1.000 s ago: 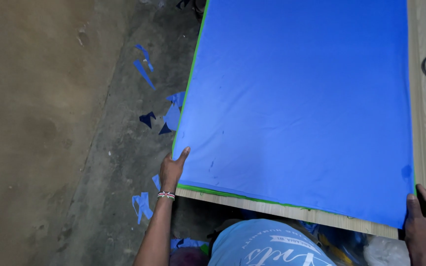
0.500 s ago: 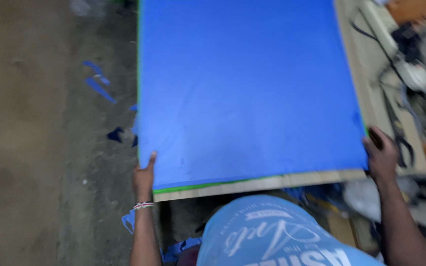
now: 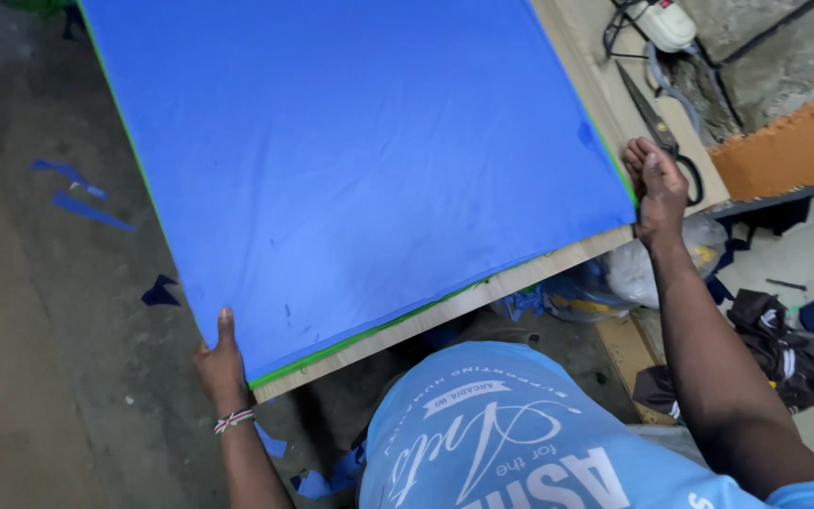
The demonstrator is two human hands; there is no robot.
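Head view, only one cam. Blue cloth [image 3: 360, 160] lies spread flat over a wooden surface [image 3: 482, 292], covering nearly all of it; a thin green layer [image 3: 350, 341] peeks out along the near and left edges underneath.

Left hand [image 3: 221, 363] is at the near-left corner, fingers curled round the edge, thumb up against the cloth's side. Looks like it's gripping cloth + green layer together, but the fingers go under the edge, so can't tell how tight.

Right hand [image 3: 657, 184] sits at the near-right corner, fingers bent and pressing down right where the cloth ends; partly closed. Pinching or just pinning? Can't tell.

Scissors [image 3: 659, 127] lie on the bare strip of surface just beside the right hand, blades pointing away, handle loops v. near the knuckles. White corded tool [image 3: 663, 24] further back.

Risks, as I judge them:
- Uneven pull btwn the two hands → cloth skews off the green layer and edges no longer line up. Faint wrinkles mid-cloth already hint at slack.
- Right hand shifting sideways could knock the scissors off the surface or catch a finger on them.
- Left corner hangs past the surface edge; if grip slips, both layers slide toward the floor [image 3: 40, 311], which has blue scraps [image 3: 87, 209] and dirt → soiled cloth.
- Small dark specks near the front edge could smear if rubbed.
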